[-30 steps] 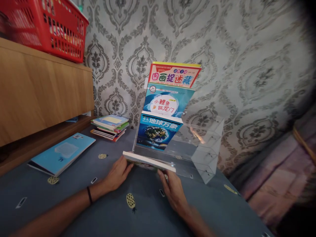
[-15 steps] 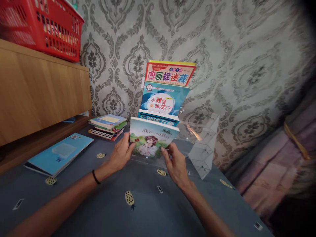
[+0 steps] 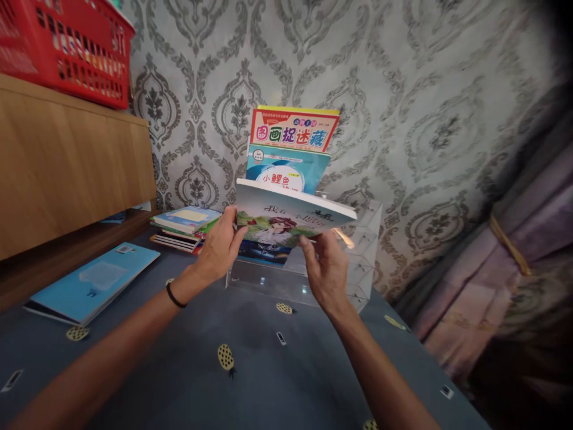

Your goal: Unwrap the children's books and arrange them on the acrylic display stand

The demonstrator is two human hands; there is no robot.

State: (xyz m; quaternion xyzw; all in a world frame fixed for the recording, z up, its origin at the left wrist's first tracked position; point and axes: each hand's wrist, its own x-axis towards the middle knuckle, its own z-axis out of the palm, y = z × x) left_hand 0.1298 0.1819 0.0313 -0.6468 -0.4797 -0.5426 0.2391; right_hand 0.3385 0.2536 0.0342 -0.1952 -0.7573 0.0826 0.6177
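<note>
Between my two hands is a picture book (image 3: 286, 221) with a girl on its cover, tilted so its top edge faces me. My left hand (image 3: 221, 242) grips its left edge, and my right hand (image 3: 326, 263) pinches its lower right side. Behind it stands a clear acrylic book rack (image 3: 362, 257), tiered like steps. In the rack's back tiers are a red and yellow book (image 3: 293, 128) and, in front, a blue book (image 3: 286, 164), both upright. Part of a dark blue book (image 3: 264, 252) shows below the held one; most of it is hidden.
Left of the rack lies a stack of books (image 3: 185, 221). A light blue folder or book (image 3: 98, 280) lies nearer me on the dark tablecloth (image 3: 179, 370). A wooden cabinet (image 3: 71, 161) carrying a red basket (image 3: 80, 54) borders the left; a curtain (image 3: 483, 286) hangs right.
The picture book has come up and out from the rack's front and tilted back, both hands still on it. The view has shifted slightly right.
</note>
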